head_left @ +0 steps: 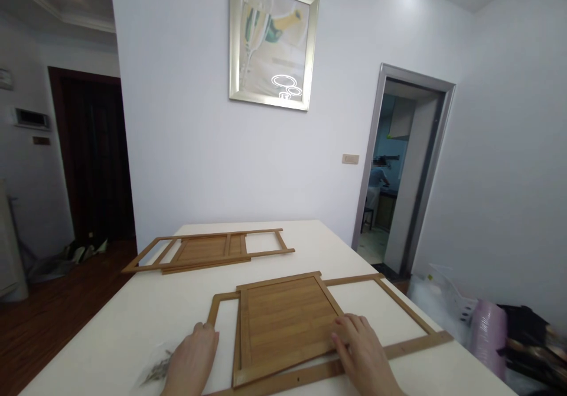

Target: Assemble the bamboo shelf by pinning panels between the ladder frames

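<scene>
A square brown wooden panel with a raised border lies on top of a longer open wooden frame on the near part of the table. My right hand grips the panel's right edge, thumb and fingers closed on it. Curled round the left end of the frame, beside the panel, is my left hand; part of its grip is hidden behind the knuckles. A clear bag of small metal hardware, perhaps screws, rests just left of that hand.
More wooden frames and panels lie stacked on the white table toward the wall. A framed picture hangs above. Right of the table are a pink wrapped roll and other clutter. Through the doorway, a person stands in another room.
</scene>
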### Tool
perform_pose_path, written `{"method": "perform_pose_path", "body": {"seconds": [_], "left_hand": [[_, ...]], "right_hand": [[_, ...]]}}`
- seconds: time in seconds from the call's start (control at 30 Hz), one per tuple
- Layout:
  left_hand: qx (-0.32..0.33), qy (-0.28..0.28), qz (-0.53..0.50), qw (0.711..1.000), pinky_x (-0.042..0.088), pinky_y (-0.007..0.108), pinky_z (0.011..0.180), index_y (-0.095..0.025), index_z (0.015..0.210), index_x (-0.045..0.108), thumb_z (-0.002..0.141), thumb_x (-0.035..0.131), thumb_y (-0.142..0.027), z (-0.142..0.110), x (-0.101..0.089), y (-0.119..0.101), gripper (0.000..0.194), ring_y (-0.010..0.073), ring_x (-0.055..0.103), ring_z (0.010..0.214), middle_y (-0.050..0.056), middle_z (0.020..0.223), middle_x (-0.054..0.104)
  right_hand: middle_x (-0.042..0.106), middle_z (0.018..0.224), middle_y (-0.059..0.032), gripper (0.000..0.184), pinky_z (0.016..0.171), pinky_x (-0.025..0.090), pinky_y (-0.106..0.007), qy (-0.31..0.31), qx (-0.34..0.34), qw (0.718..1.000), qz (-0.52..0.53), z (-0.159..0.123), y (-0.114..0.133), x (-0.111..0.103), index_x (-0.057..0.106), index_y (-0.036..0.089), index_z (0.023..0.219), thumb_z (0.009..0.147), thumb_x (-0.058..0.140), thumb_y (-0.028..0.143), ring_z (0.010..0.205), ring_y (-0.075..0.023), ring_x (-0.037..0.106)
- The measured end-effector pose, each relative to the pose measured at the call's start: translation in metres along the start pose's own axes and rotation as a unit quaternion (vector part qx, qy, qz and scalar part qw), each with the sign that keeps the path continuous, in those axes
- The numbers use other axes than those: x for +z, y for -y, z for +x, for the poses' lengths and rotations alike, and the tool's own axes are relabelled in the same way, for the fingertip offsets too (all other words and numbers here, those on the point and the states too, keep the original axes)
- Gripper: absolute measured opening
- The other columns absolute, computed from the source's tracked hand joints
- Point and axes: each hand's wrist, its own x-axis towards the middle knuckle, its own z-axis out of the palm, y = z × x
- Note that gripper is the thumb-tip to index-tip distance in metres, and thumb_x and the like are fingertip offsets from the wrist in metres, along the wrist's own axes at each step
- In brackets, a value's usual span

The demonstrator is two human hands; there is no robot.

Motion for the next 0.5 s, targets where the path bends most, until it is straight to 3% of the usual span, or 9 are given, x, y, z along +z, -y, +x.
{"method": "perform_pose_path", "body": {"seconds": [0.2,0.5], "left_hand": [[-0.007,0.009,-0.007,1.000,0.051,0.038,0.074,-0.006,0.101,0.065,0.098,0.026,-0.020,-0.003,-0.007,-0.002,0.041,0.0288,0.070,0.086,0.019,0.100,0.066],[-0.016,0.039,-0.052,0.998,0.047,0.034,0.084,-0.011,0.099,0.067,0.095,0.038,-0.027,-0.025,-0.015,-0.009,0.033,0.0254,0.067,0.094,0.016,0.102,0.068]], "right_hand": [[0.066,0.106,-0.0152,0.037,0.092,0.039,-0.044,0.035,0.080,0.995,-0.041,0.010,-0.032,0.006,0.061,0.016,0.106,0.084,0.058,0.044,0.102,-0.0335,0.055],[0.064,0.120,-0.0225,0.058,0.096,0.041,-0.045,0.107,0.152,0.976,-0.112,0.034,-0.046,0.008,0.056,0.006,0.124,0.081,0.056,0.045,0.113,-0.0378,0.057]]}}
